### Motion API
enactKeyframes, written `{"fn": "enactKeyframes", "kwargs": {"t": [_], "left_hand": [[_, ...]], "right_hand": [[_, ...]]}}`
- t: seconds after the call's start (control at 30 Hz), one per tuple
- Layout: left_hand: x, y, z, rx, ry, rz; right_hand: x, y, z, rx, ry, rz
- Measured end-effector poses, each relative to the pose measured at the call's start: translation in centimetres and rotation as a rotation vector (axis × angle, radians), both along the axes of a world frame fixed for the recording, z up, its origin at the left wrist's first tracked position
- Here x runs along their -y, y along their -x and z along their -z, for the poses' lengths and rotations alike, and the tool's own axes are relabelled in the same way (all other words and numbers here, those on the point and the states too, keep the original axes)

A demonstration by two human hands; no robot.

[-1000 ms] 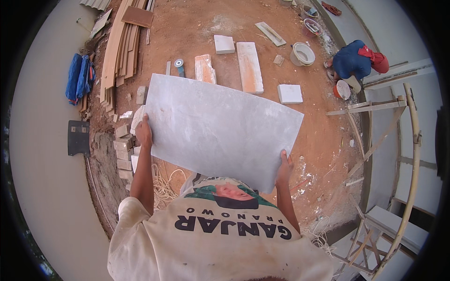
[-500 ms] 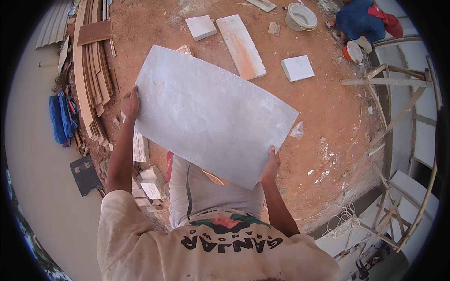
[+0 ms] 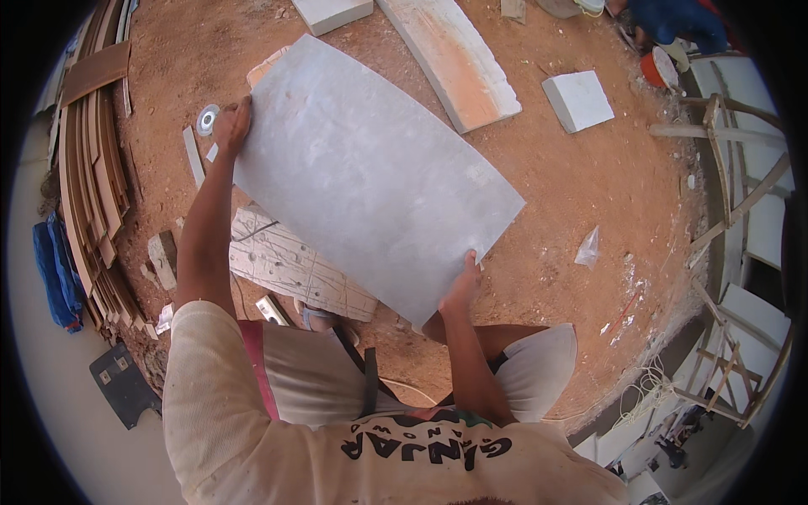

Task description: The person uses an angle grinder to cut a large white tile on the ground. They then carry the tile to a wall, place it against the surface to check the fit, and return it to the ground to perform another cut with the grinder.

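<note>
A large grey rectangular tile [image 3: 379, 177] is held out in front of me, slanting down from upper left to lower right. My left hand [image 3: 233, 126] grips its left edge near the far corner. My right hand [image 3: 461, 286] is closed on the near right edge, thumb on the top face. Partly under the tile lies a pale board [image 3: 295, 265] with holes and scored lines. Beside my left hand on the ground sits a round disc [image 3: 207, 119] with a light centre; a thin pale strip [image 3: 194, 157] lies close by. The tile hides the ground under it.
White blocks [image 3: 579, 101] and a long stained slab [image 3: 454, 63] lie beyond the tile. Wooden planks [image 3: 88, 177] are stacked at left. A wooden frame [image 3: 724, 168] stands at right. Another person [image 3: 677, 21] bends at far right by a red bucket [image 3: 659, 69]. A power strip [image 3: 272, 310] lies near my knee.
I have lowered into a squat, knees now spread, with the tile closer to the ground. The holed board and round disc have come into view. Both hands keep hold of the tile.
</note>
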State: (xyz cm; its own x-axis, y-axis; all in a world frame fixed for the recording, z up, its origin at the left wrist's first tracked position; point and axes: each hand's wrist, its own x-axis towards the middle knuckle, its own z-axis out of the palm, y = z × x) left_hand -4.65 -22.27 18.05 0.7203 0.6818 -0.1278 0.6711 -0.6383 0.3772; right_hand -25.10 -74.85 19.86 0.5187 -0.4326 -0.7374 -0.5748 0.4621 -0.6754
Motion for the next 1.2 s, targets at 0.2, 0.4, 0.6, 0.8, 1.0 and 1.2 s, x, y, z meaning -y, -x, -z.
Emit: {"fn": "enactKeyframes", "kwargs": {"t": [0.2, 0.4, 0.6, 0.8, 1.0, 1.2], "left_hand": [[-2.9, -1.8, 8.3, 0.030, 0.010, 0.016], [-5.4, -1.5, 11.9, 0.015, -0.001, 0.089], [-5.7, -2.3, 12.5, 0.079, -0.031, 0.127], [-6.6, -2.1, 11.2, -0.021, -0.303, 0.321], [-12.5, 0.5, 11.9, 0.201, -0.515, -0.111], [-12.6, 6.2, 22.4, 0.096, -0.046, -0.601]], "right_hand": [[-5.4, -0.2, 6.4, 0.017, 0.034, -0.029], [-7.0, 0.6, 10.7, 0.015, 0.124, -0.062], [-7.5, 1.7, 13.9, 0.035, 0.163, -0.097], [-7.3, 2.2, 15.7, -0.052, 0.183, -0.163], [-7.5, 1.8, 15.8, -0.086, 0.092, -0.104], [-6.6, 3.6, 15.1, 0.012, -0.021, -0.099]]}}
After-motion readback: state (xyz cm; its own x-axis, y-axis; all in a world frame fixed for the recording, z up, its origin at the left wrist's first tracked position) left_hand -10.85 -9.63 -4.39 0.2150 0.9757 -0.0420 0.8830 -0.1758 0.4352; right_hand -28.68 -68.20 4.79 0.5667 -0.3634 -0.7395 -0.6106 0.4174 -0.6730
